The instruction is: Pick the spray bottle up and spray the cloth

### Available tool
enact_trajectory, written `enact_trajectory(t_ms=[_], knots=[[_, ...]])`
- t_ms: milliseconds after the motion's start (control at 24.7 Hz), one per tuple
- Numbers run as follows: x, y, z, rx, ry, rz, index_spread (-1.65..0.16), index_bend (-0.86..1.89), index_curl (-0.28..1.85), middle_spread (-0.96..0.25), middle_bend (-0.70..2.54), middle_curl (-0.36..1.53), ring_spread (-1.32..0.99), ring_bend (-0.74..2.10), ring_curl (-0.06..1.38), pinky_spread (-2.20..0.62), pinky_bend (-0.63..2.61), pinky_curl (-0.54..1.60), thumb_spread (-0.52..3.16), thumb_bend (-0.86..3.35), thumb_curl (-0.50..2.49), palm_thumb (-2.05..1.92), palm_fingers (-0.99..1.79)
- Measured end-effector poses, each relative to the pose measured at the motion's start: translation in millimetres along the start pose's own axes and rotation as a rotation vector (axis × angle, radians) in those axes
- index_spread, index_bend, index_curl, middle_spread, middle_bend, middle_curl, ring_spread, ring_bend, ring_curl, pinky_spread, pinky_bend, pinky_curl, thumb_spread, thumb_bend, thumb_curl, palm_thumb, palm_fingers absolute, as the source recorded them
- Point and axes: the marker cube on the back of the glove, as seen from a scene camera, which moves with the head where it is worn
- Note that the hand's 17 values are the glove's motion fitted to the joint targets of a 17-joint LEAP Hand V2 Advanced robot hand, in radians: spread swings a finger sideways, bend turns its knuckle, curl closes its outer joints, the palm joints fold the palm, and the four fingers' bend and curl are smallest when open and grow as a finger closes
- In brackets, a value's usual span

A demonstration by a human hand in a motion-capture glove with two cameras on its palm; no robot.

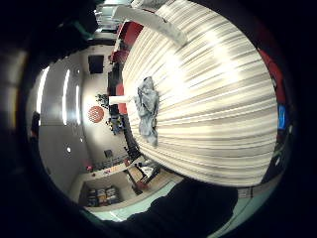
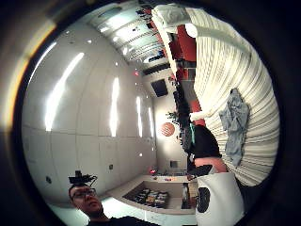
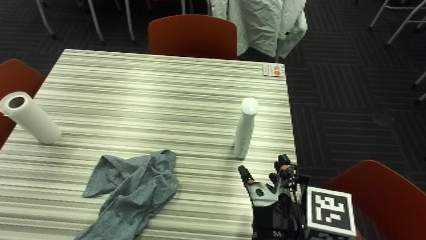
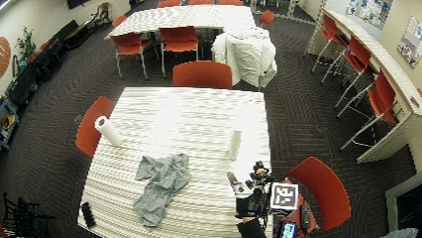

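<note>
A tall white spray bottle [image 3: 245, 127] stands upright on the striped table [image 3: 146, 90], toward its right side. A crumpled grey cloth [image 3: 130, 190] lies to the left of the bottle, near the front edge. My gloved right hand [image 3: 266, 195] hovers at the table's front right, just short of the bottle, with fingers spread and straight and holding nothing. The wide outside view shows the same: bottle [image 4: 234, 144], cloth [image 4: 160, 186], hand [image 4: 245, 191]. Both palm views look across the tabletop at the cloth [image 1: 147, 111] [image 2: 235, 125], and a white bar there looks like the bottle [image 1: 153, 22] [image 2: 216, 35].
A paper towel roll [image 3: 30, 117] lies at the table's left edge. A small card [image 3: 273, 70] sits at the far right corner. Red chairs stand at the far side [image 3: 193, 35], the left [image 3: 13, 75] and the near right [image 3: 376, 195]. A pale garment [image 3: 266, 22] hangs behind.
</note>
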Motion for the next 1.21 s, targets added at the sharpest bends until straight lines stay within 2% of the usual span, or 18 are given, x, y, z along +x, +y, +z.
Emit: enact_trajectory(t_ms=[687, 1213], knots=[[77, -67, -17, 0.099, 0.126, 0.114, -0.35, 0.13, 0.22, -0.01, 0.19, 0.31, 0.11, 0.47, 0.35, 0.14, 0.7, 0.41, 0.98, -0.02, 0.49, 0.86, 0.18], [103, -84, -18, 0.131, 0.157, 0.142, -0.35, 0.13, 0.23, -0.02, 0.19, 0.33, 0.1, 0.47, 0.35, 0.14, 0.66, 0.4, 0.97, -0.02, 0.5, 0.88, 0.2]])
